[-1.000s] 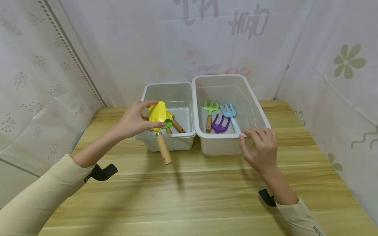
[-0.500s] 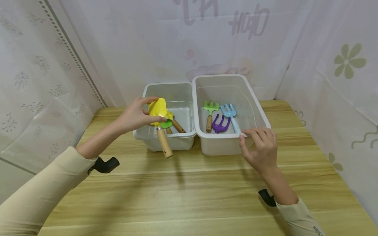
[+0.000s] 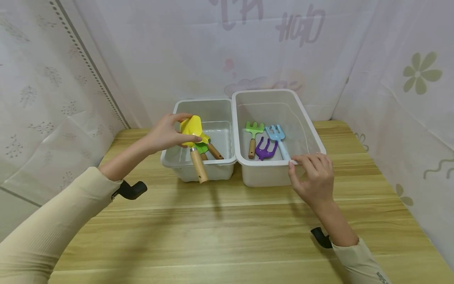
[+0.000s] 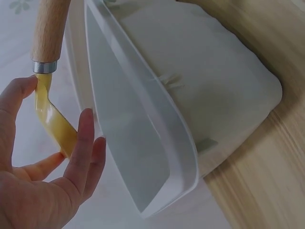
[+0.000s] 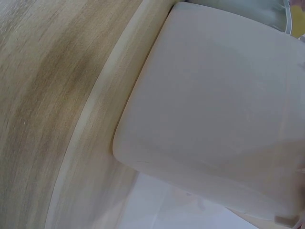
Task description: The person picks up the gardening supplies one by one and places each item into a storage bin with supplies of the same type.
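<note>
My left hand (image 3: 169, 132) pinches the yellow blade of a hand trowel (image 3: 192, 129) between thumb and fingers, over the left bin (image 3: 169, 157). The trowel's wooden handle (image 4: 50, 31) points down toward me, across the bin's front rim. Beneath it in that bin lie another yellow tool (image 3: 213, 149) and a green one (image 3: 202, 148), both with wooden handles and partly hidden. My right hand (image 3: 313, 177) grips the front rim of the larger right bin (image 3: 264, 173) near its right corner. Inside that bin are a green rake (image 3: 253, 132), a purple fork (image 3: 266, 152) and a light blue fork (image 3: 278, 136).
Both white plastic bins stand side by side on a wood-grain table (image 3: 220, 232). Pale printed cloth (image 3: 159, 51) hangs behind the table and along both sides. Black curved wrist mounts (image 3: 132, 190) stick out under the sleeves.
The left hand has moved slightly up and away from me with the trowel, whose handle end now sits closer to the left bin's front. The right hand stays on the rim.
</note>
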The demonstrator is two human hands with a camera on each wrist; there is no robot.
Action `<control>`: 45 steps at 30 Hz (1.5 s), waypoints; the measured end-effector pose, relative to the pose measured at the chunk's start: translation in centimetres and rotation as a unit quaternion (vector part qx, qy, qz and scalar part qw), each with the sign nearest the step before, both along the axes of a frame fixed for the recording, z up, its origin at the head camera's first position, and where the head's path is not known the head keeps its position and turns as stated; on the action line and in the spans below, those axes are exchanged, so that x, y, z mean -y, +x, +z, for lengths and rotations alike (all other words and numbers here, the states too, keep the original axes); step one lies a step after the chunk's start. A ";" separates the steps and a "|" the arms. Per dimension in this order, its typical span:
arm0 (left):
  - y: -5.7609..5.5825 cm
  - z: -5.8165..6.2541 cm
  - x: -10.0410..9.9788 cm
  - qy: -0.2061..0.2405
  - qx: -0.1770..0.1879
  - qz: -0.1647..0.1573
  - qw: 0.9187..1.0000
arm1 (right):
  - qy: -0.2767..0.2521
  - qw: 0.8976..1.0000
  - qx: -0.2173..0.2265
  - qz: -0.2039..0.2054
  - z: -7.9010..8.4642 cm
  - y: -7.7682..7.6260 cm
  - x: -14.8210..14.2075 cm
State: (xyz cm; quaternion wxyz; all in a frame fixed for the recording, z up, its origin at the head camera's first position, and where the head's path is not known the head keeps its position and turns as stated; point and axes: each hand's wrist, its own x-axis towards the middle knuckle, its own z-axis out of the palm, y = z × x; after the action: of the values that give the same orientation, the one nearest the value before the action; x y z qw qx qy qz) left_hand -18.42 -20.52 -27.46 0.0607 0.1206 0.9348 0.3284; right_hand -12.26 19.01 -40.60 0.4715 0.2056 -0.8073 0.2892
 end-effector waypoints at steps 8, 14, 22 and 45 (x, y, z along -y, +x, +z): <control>-0.5 0.1 -0.2 0.002 0.015 -0.005 1.000 | -0.002 1.000 -0.002 0.002 0.0 -0.1 0.0; -1.0 0.4 -0.4 -0.006 0.022 -0.010 1.000 | -0.001 1.000 -0.005 0.005 0.0 -0.1 0.0; -1.8 0.4 -0.4 -0.009 0.029 -0.006 1.000 | 0.001 1.000 -0.005 0.005 0.1 -0.1 0.0; -3.6 0.7 -0.5 0.016 0.068 -0.001 0.998 | -0.001 1.000 0.004 0.000 -0.1 0.1 0.0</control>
State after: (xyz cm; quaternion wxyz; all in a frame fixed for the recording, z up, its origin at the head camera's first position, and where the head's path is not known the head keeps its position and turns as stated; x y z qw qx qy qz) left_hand -21.97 -20.05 -26.72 0.1223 0.1005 0.9230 0.3507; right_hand -12.12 18.98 -40.66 0.4687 0.2040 -0.8087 0.2911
